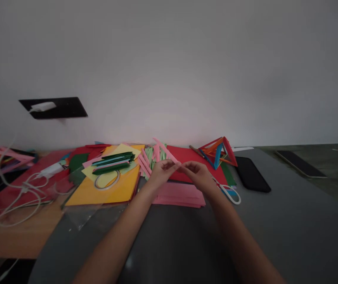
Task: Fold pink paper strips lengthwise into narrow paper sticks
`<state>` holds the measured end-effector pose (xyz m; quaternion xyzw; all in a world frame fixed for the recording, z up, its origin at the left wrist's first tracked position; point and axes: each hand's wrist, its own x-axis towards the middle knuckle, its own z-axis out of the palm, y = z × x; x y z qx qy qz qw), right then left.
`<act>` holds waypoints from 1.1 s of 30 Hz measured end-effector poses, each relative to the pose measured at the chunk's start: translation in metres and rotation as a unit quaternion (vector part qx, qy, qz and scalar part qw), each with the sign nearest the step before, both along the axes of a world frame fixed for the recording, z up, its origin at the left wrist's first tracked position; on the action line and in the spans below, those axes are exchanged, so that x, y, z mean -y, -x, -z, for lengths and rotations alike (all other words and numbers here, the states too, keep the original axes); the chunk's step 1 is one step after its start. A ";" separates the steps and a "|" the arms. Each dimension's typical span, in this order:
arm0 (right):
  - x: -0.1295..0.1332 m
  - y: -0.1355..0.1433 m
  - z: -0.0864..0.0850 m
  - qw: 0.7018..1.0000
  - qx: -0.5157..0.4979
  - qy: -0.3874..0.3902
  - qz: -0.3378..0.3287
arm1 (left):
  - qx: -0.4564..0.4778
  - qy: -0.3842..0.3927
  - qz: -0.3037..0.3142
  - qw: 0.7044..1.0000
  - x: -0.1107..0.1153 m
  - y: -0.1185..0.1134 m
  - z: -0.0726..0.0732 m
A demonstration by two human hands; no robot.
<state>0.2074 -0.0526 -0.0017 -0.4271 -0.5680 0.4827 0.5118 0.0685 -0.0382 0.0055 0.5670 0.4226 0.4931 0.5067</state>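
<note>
Between my hands a pink paper strip (pixel 166 150) slants up and to the left. My left hand (pixel 163 170) pinches its lower end, and the fingertips of my right hand (pixel 197 173) meet the same end from the other side. Pink paper sheets (pixel 179 195) lie stacked just below my hands, with red paper (pixel 183 154) behind them. Left of my left hand sits a heap of pink and light green strips (pixel 148 159). White-handled scissors (pixel 232 194) rest to the right of my right wrist, partly over blue and green paper.
A folded-paper frame (pixel 218 153) stands at the back right beside a black phone (pixel 252 174). To the left, yellow-orange paper (pixel 81 195) carries dark green strips (pixel 112 162) and a roll of tape (pixel 107 184). White cables (pixel 23 189) tangle at the far left. A wall (pixel 169 71) rises behind.
</note>
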 end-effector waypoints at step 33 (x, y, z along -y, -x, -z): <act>0.004 0.017 0.002 0.986 0.093 -0.097 0.099 | 0.040 0.018 -0.051 0.998 -0.004 -0.002 0.001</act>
